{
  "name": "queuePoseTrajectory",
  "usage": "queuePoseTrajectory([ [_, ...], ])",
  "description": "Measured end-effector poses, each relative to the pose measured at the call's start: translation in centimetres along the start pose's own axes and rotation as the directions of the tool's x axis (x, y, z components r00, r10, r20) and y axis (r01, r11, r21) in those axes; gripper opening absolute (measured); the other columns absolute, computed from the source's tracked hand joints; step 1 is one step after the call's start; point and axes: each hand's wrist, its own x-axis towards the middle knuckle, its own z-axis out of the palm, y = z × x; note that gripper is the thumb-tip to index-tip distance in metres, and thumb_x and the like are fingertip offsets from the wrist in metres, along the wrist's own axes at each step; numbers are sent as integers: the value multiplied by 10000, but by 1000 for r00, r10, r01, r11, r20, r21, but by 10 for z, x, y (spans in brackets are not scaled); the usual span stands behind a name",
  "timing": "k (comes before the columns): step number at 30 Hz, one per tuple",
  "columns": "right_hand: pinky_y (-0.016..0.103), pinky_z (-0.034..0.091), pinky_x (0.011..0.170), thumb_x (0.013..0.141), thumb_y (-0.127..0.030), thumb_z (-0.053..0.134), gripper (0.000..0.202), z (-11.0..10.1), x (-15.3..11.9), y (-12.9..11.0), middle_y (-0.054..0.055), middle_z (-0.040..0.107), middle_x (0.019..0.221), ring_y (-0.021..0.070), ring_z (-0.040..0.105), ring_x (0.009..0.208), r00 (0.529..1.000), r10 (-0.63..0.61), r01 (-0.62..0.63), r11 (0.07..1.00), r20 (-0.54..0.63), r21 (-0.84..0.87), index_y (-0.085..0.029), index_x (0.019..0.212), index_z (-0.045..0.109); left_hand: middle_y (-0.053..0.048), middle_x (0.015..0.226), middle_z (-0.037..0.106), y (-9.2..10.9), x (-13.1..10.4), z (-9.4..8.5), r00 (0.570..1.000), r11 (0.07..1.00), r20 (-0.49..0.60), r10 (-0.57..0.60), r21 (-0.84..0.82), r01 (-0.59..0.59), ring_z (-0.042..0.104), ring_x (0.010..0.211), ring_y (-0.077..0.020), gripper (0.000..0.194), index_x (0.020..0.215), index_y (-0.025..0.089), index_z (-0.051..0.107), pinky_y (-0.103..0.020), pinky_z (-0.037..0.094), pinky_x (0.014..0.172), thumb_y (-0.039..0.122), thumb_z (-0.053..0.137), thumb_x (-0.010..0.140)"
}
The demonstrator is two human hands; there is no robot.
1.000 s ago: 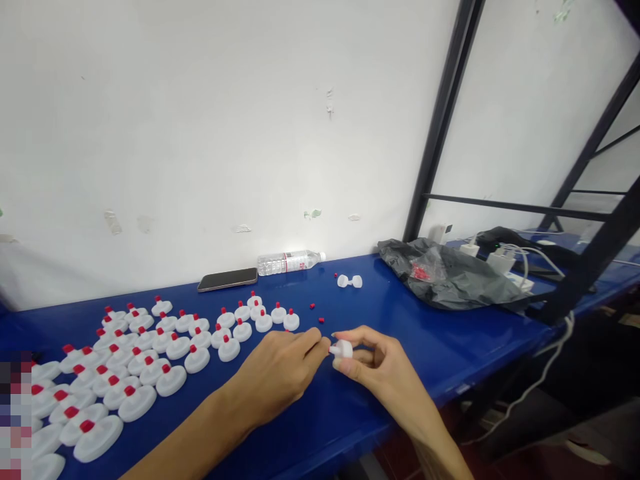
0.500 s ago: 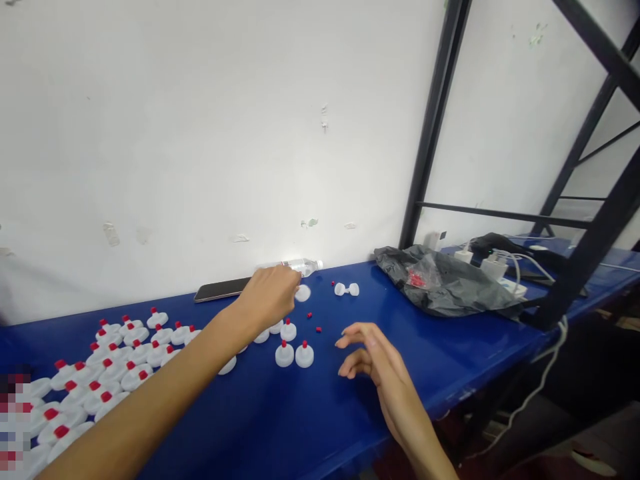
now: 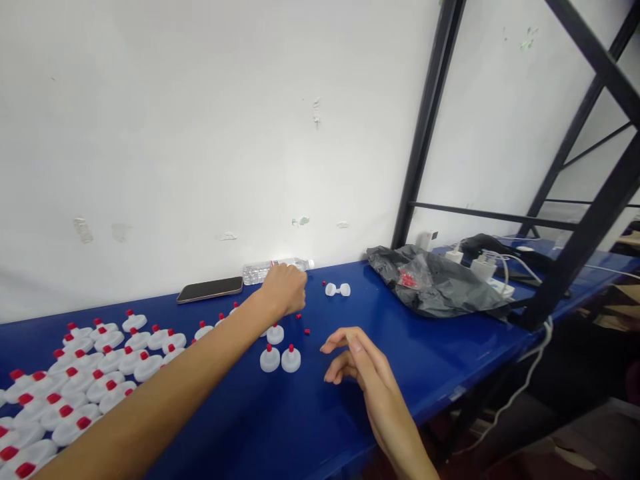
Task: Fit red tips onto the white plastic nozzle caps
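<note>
My left hand [image 3: 287, 288] reaches far across the blue table, back of the hand up and fingers curled downward; whatever lies under or in them is hidden. Just in front of it stand white round caps with red tips, such as one cap [image 3: 270, 359] and its neighbour [image 3: 291, 359]. A small red tip piece [image 3: 307, 331] lies loose nearby. My right hand [image 3: 357, 360] hovers over the table to the right of these, fingers curved and apart, holding nothing. Farther back rests a white piece with two round ends [image 3: 338, 289].
Many red-tipped white caps [image 3: 107, 360] cover the table's left side. A phone [image 3: 210, 289] and a clear bottle [image 3: 257, 272] lie along the wall. On the right are a dark plastic bag [image 3: 440, 287], a small bag of red pieces [image 3: 414, 276] and a black metal frame [image 3: 425, 133].
The view has shifted slightly, so the table things sit farther left. My left hand has moved over the spot where a white disc showed, and the disc is now out of sight.
</note>
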Motion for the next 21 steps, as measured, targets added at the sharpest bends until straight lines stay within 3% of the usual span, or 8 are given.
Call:
queuePoseTrajectory([
  [5, 257, 487, 663, 1048, -544, 496, 375, 0, 0, 0, 38, 730, 1000, 139, 653, 691, 1000, -14, 14, 1000, -28, 10, -234, 987, 697, -113, 1315, 652, 26, 36, 7, 995, 989, 11, 96, -115, -94, 650, 1164, -270, 378, 1303, 168, 625, -502, 552, 983, 380, 643, 990],
  [11, 258, 482, 633, 1028, -564, 523, 380, -1, 1, 3, 41, 732, 977, 149, 657, 671, 999, 7, -5, 999, -43, 44, -233, 985, 705, -105, 1299, 651, 38, 64, 37, 990, 966, 66, 122, -237, -103, 668, 1107, -252, 367, 1295, 169, 625, -473, 583, 935, 363, 660, 986],
  [15, 257, 480, 636, 1033, -545, 525, 364, -3, 0, 3, 47, 733, 988, 146, 659, 682, 999, 0, 1, 1000, -42, 30, -230, 988, 703, -101, 1274, 661, 27, 59, 38, 997, 952, 50, 64, -301, -46, 667, 1105, -250, 340, 1259, 166, 642, -476, 574, 945, 365, 662, 984],
  [18, 261, 489, 635, 1019, -534, 561, 322, -3, 0, 3, 49, 728, 1014, 141, 662, 683, 997, -4, 8, 999, -71, 48, -239, 1087, 669, -126, 1260, 682, 15, 42, 23, 999, 917, 1, 33, -397, -30, 660, 1135, -286, 358, 1235, 164, 652, -456, 549, 960, 299, 720, 911],
  [21, 260, 501, 623, 990, -526, 615, 394, -1, -1, 3, 43, 713, 1065, 147, 675, 698, 993, -3, 13, 997, -120, 80, -279, 1289, 543, -119, 1223, 727, 11, 14, 4, 997, 841, 1, 76, -538, -64, 704, 1066, -262, 389, 1221, 172, 642, -334, 558, 865, 247, 709, 845],
])
